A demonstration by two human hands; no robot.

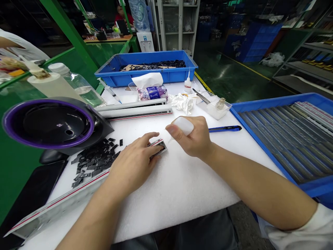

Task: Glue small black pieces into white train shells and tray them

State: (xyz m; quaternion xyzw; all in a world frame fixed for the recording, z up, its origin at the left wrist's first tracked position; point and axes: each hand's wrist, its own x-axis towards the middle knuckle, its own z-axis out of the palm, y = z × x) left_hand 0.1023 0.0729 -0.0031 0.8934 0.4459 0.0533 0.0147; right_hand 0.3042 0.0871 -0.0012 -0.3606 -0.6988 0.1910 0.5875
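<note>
My left hand (136, 161) grips the far end of a long silver metal profile (61, 205) with a red stripe. Its thumb side is up, and a finger reaches into the open channel at the end. The profile runs slantwise under my forearm to the lower left. To the right of that end, my right hand (195, 137) is closed around a small white plastic bottle (184, 125), whose flat bottom faces up. The bottle's tip is hidden or too faint to make out. Small black rectangular pieces (96, 158) lie heaped left of my left hand.
Beyond the hands lie two more profiles (140, 111), a tissue pack (153, 91), a clear tray (215, 107) and a blue utility knife (225, 128). A purple-rimmed round device (49, 125) stands left. Blue bins flank the back (145, 74) and right (262, 152).
</note>
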